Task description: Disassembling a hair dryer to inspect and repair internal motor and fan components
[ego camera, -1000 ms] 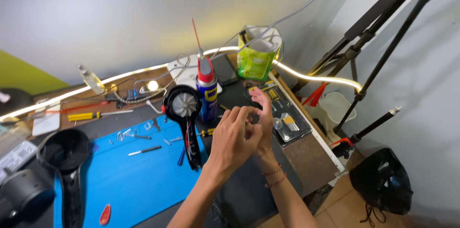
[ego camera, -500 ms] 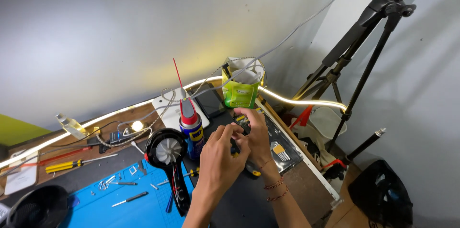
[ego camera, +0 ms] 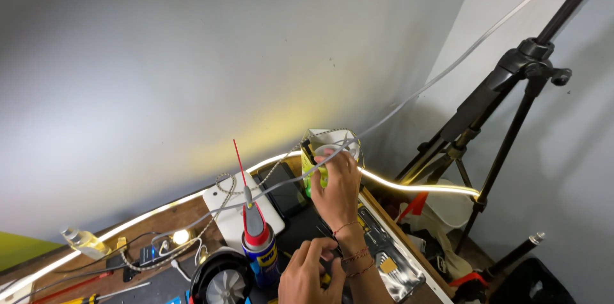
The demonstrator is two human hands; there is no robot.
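My right hand [ego camera: 336,189] reaches forward to a green container [ego camera: 314,173] at the back of the desk, its fingertips at the rim over something white inside. Whether those fingers grip anything is hidden. Red thread bands circle that wrist. My left hand [ego camera: 310,275] is low at the frame's bottom edge, curled around a small dark and yellow thing [ego camera: 327,277], right beside a blue spray can [ego camera: 261,258] with a red cap and a long red straw.
A black round blower [ego camera: 224,286] lies left of the can. Behind it sit a white pad [ego camera: 225,209] and a black phone [ego camera: 289,196]. A glowing light strip [ego camera: 412,186], a grey cable [ego camera: 409,96], a metal tray [ego camera: 393,269] and a black tripod [ego camera: 505,99] stand to the right.
The view has tilted up toward the wall. My hands, held together over a small part before, have separated: the right went forward to the green container, the left stayed low by the spray can.
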